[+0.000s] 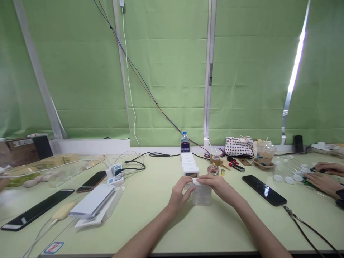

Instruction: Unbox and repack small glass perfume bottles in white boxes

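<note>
A translucent plastic box [202, 197] stands on the table in front of me. My left hand [179, 193] is at its left side, with bent fingers over the upper edge and the thumb against the side. Across the top right of the box lies my right hand [219, 187], its fingers pressed together over a white part there; the right thumb is mostly hidden. Just behind my fingers is a row of small white boxes [189, 162]. Close to my right fingertips sits a small clear container with reddish contents [213, 169].
A water bottle [185, 142] stands behind the white boxes. Iced drinks [215, 156], a patterned pouch [238, 146] and a phone [264, 190] are to the right, beside another person's hands [325, 181]. Papers [94, 201], a power strip [116, 173] and cables lie left.
</note>
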{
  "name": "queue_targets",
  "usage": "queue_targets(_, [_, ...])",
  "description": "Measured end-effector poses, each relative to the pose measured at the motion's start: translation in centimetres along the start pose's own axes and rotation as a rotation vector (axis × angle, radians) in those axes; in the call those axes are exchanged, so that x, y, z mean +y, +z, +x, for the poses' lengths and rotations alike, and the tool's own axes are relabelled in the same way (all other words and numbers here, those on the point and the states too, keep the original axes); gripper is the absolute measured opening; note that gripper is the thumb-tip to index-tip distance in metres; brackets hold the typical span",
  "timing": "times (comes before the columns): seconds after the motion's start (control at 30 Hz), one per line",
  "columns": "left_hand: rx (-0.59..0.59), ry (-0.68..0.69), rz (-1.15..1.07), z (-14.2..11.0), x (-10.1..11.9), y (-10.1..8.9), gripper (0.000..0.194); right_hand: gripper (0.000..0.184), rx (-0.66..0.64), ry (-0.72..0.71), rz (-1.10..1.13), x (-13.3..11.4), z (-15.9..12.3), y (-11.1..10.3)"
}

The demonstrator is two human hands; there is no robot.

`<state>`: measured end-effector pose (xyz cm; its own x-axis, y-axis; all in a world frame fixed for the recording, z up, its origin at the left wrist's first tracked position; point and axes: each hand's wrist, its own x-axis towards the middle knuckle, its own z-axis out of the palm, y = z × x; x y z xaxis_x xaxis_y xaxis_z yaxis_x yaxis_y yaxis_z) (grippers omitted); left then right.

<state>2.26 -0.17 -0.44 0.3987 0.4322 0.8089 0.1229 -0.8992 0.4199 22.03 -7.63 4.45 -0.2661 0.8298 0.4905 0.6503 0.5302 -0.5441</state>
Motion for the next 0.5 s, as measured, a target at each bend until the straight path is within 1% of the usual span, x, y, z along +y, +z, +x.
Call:
queue_targets(0.07, [0.006, -0.035, -0.042, 0.1, 0.3, 0.1, 0.011, 0.035, 0.004, -0.039, -0.056, 0.4, 0.0, 0.1])
queue_targets(0.2, [0.057, -0.14, -0.197, 0.5, 1.0, 0.1, 0.009, 0.039, 0.009, -0.1, -0.147, 0.8, -0.1, 0.3])
queue_targets(0.33, [0.058, -0.257, -0.321, 0.9, 1.5, 0.2, 0.012, 0.038, 0.028, -0.123, -0.167, 0.6, -0.2, 0.3])
queue_targets(0.5, [0.044, -0.426, -0.389, 1.6, 1.8, -0.2, 0.017, 0.04, 0.03, -0.14, -0.167, 0.5, -0.2, 0.4])
